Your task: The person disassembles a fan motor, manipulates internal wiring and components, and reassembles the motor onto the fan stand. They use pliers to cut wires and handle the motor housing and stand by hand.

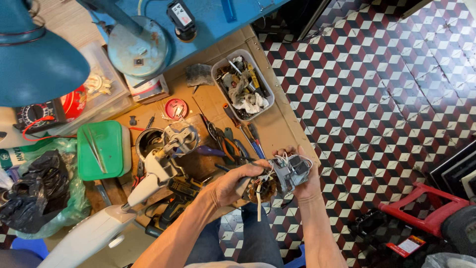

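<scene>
Both hands hold a small electric motor (278,177) over the near edge of a wooden workbench (277,124). It has copper windings, a grey housing and thin white wires. My left hand (232,182) grips the winding end from the left. My right hand (303,184) cups the grey housing from the right and below. Left of the hands, a white fan stand (148,183) lies across the bench, its bare head bracket pointing away from me.
A clear tub of parts and rags (243,89) sits at the far bench edge. Screwdrivers and pliers (238,136) lie beside it. A green lidded box with tweezers (101,149), a multimeter (37,115) and a black bag (37,188) are at left. A red stool (426,208) stands on the chequered floor.
</scene>
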### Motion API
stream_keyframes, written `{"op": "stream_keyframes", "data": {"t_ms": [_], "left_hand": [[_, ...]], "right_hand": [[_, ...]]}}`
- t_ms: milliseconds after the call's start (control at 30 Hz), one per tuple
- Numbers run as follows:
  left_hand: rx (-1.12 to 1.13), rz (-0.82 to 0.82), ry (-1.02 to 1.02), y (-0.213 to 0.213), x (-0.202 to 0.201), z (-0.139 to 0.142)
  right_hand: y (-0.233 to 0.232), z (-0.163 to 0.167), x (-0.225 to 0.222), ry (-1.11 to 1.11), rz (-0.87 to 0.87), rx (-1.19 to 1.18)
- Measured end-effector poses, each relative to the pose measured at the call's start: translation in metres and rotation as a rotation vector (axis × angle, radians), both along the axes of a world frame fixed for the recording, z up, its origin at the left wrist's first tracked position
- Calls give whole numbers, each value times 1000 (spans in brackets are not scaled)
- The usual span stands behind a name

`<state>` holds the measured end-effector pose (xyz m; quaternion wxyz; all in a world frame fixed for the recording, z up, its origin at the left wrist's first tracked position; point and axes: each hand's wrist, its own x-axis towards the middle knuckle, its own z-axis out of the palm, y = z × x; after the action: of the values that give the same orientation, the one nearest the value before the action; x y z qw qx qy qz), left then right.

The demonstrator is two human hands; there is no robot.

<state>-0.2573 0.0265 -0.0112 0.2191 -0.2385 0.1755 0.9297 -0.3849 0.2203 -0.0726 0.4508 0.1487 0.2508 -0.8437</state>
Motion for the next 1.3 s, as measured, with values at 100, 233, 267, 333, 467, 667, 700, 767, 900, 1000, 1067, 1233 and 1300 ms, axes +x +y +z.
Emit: {"op": "stream_keyframes", "data": {"t_ms": [100, 233, 267, 333, 467, 667, 700, 767, 900, 1000, 1067, 1233, 1300], "left_hand": [[-51, -90, 115, 3, -32, -31], [-122, -87, -64, 5, -69, -87], [-149, -87, -150, 3, -76, -102], [-122, -29, -214, 4, -86, -132], [71, 173, -179, 12, -96, -174], [50, 239, -235, 17, -93, -192], [19, 221, -232, 15, -92, -194], [-26, 190, -272, 13, -90, -194], [-157, 134, -312, 13, -92, -192], [-136, 165, -285, 12, -94, -189], [-163, 179, -294, 11, -98, -185], [-251, 154, -277, 9, -104, -177], [-255, 124, -277, 6, -107, -175]], "right_hand": [[2, -39, -44, -48, 96, -28], [-4, -89, -96, -88, 176, 2], [-7, -99, -106, -87, 185, -23], [-9, -113, -116, -96, 169, 99], [-7, -125, -115, -164, 86, 463], [-2, -129, -113, -6, 165, 672], [-3, -129, -115, 32, 191, 725], [-3, -125, -117, 190, 250, 841], [-7, -111, -125, 404, 382, 1098], [-5, -97, -125, 582, 542, 1347], [-6, -89, -120, 810, 520, 1423], [-7, -78, -110, 667, 445, 1170], [-8, -78, -109, 530, 418, 1091]]}}
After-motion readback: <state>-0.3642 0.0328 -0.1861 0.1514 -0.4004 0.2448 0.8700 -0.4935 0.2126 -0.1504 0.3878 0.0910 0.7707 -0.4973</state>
